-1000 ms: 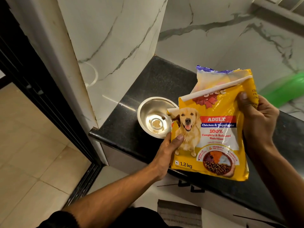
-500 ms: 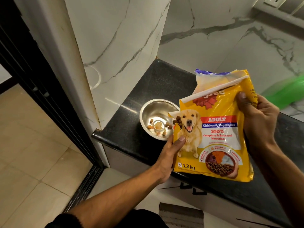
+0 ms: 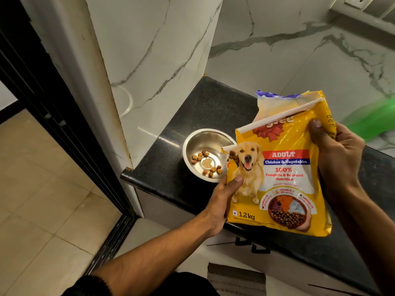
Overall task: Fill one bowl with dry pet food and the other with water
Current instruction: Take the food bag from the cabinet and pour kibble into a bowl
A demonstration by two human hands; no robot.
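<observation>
White marble walls (image 3: 162, 50) w/ grey veins meet at a corner behind a black counter (image 3: 205, 107). Beige tile floor (image 3: 38, 189) at left, black door frame (image 3: 42, 86) beside it. Socket (image 3: 355, 0) top right. Warm light.

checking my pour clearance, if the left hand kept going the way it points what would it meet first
Probably the steel bowl: the left hand, pinching the dog food bag, points up and away toward its near rim. Depth is unclear from this one view.

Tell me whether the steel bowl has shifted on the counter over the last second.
No. The steel bowl sits at the same spot beside the black counter's front edge and the marble pillar; only the camera shifted, and more kibble lies in it.
</observation>
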